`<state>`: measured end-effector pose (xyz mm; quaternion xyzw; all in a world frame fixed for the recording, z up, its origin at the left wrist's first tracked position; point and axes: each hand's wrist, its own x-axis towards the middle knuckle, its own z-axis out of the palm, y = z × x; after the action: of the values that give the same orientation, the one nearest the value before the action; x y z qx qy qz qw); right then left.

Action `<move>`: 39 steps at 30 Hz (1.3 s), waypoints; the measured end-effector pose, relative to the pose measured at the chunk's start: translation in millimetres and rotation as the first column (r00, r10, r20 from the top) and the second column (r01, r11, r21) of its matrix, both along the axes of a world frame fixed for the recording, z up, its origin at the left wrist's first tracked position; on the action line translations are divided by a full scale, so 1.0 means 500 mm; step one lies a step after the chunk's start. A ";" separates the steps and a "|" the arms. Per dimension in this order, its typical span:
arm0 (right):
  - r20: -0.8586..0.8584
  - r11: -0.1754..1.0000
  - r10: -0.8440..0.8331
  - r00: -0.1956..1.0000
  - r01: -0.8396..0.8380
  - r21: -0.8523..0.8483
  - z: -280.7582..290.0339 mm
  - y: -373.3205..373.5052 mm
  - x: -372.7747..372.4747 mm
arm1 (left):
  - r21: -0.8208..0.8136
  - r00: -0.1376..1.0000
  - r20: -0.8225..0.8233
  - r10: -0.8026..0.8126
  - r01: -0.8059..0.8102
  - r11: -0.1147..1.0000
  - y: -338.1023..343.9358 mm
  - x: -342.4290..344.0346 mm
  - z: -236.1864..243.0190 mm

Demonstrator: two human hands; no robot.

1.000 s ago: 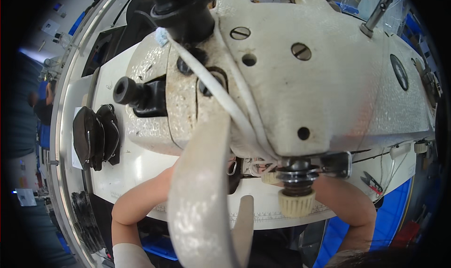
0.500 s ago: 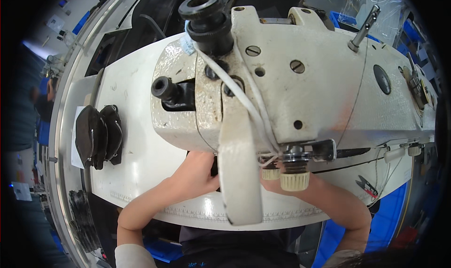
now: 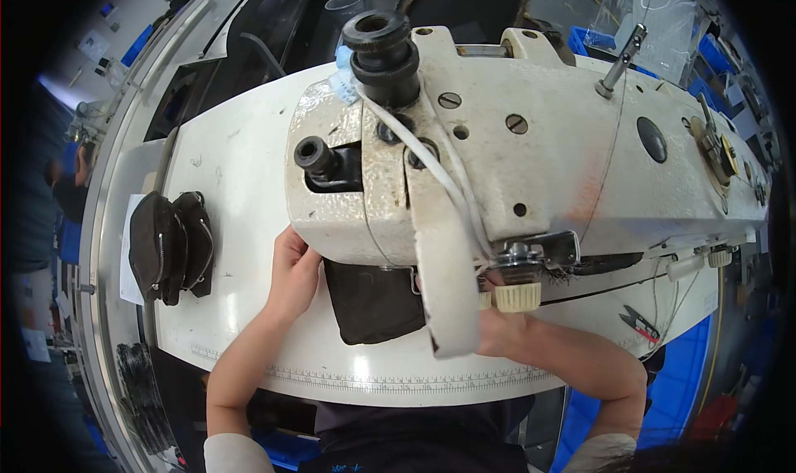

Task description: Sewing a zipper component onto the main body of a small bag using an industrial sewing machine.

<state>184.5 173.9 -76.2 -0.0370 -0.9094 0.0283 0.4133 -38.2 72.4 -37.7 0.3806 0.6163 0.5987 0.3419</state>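
A dark fabric piece (image 3: 373, 303), pouch-like with rounded lower corners, lies flat on the white table under the head of a white sewing machine (image 3: 514, 166). At the piece's upper left, my left hand (image 3: 294, 276) is closed, thumb against fingers, beside the machine head; what is pinched there is hidden. On the other side, my right hand (image 3: 500, 330) rests low behind the machine's white lever (image 3: 448, 291) and a cream knob (image 3: 518, 297). Those parts cover its fingers, so its grip does not show.
Several dark zippered pouches (image 3: 170, 245) stand at the left on a white sheet (image 3: 131, 266). Red-handled thread snips (image 3: 641, 324) lie at the right, near loose threads. A printed ruler strip (image 3: 398, 385) runs along the table's front edge. Blue bins (image 3: 684, 382) are below right.
My left hand has moved left and away from me, to the machine head's side. The dark fabric piece now shows between my hands. The view has shifted slightly.
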 end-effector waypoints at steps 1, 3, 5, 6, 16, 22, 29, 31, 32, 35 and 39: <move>-0.001 1.000 0.002 1.000 -0.002 -0.002 0.004 0.001 0.001 | 0.038 0.997 0.068 0.045 -0.047 0.998 0.001 0.003 -0.002; 0.000 0.998 0.059 0.998 -0.059 0.029 0.042 0.005 0.002 | -0.057 0.992 -0.093 0.084 -0.089 0.994 0.009 0.017 0.025; 0.102 0.979 0.100 0.990 -0.116 0.169 0.057 -0.006 0.012 | -0.142 0.961 -0.256 0.105 -0.145 0.979 0.007 0.018 0.026; 0.204 0.934 0.122 0.971 -0.182 0.307 0.063 -0.010 0.017 | -0.089 0.835 -0.550 0.033 -0.097 0.991 0.002 0.013 0.013; 0.320 0.795 0.011 0.947 -0.202 0.572 0.099 -0.010 0.021 | -0.131 0.431 -0.847 -0.313 0.401 0.907 0.011 0.079 0.026; 0.298 0.840 0.081 0.951 -0.226 0.493 0.099 -0.011 0.029 | -0.091 0.381 -0.889 -0.255 0.397 0.913 0.009 0.086 0.010; 0.344 0.972 0.024 0.939 -0.102 0.211 0.042 -0.014 0.004 | -0.305 0.459 -0.780 -0.425 0.313 0.899 0.015 0.037 -0.036; 0.129 0.973 -0.181 0.975 0.197 -0.120 0.066 -0.014 0.016 | -0.289 0.526 -0.725 -0.445 0.353 0.890 0.047 0.049 -0.047; 0.114 0.975 -0.162 0.980 0.177 -0.131 0.051 -0.008 0.008 | -0.252 0.468 -0.801 -0.374 0.304 0.919 0.049 0.040 -0.044; 0.214 0.994 -0.051 0.976 0.071 -0.085 0.000 0.009 0.003 | -0.183 0.490 -0.823 -0.287 0.249 0.951 0.071 0.032 -0.031; 0.232 0.995 0.096 0.968 -0.093 -0.020 0.004 -0.003 0.032 | 0.034 0.893 -0.448 -0.033 0.054 0.998 0.082 0.023 -0.022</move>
<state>200.4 172.3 -74.2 0.0015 -0.9522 0.0475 0.3018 -26.7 113.6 -48.5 0.5293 0.6559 0.5014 0.1956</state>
